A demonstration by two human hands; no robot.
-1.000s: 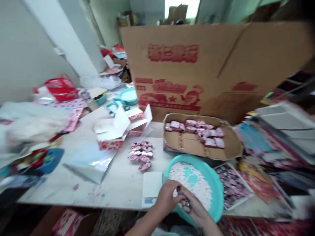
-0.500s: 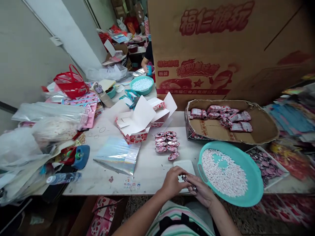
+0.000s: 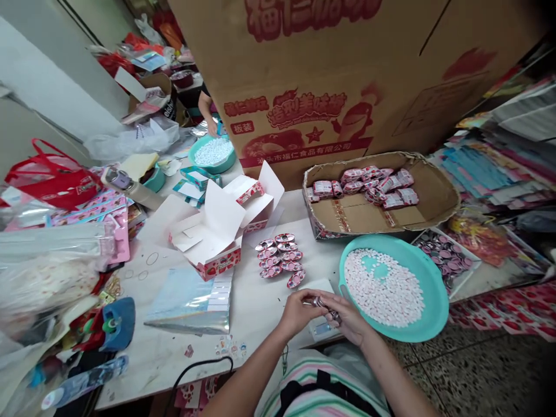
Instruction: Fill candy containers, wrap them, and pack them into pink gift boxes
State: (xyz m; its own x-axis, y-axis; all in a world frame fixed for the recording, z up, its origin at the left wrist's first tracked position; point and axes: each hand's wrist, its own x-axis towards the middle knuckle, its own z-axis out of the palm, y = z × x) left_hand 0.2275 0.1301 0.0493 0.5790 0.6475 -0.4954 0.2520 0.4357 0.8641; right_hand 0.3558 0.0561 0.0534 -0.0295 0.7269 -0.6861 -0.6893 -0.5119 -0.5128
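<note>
Caps [image 3: 334,315], or what look like caps, sit between the two hands above the front edge of the table [image 3: 260,313]. The left hand [image 3: 300,313] has thumb and forefinger pinched on one end of the small cluster; the right hand [image 3: 348,319] curls its fingers loosely round the rest. Best done, I judge, with a light pinch on one piece at a time, the others cupped, and the right wrist kept clear of the basin [image 3: 438,298] of pellets [image 3: 386,292] just beside it. Packets [image 3: 282,256] lie in rows beyond. Fingers cover most of what is held, so count and shape cannot be told; hands hide part of the pad [image 3: 322,331], and the basin overlaps the tray [image 3: 466,282].
</note>
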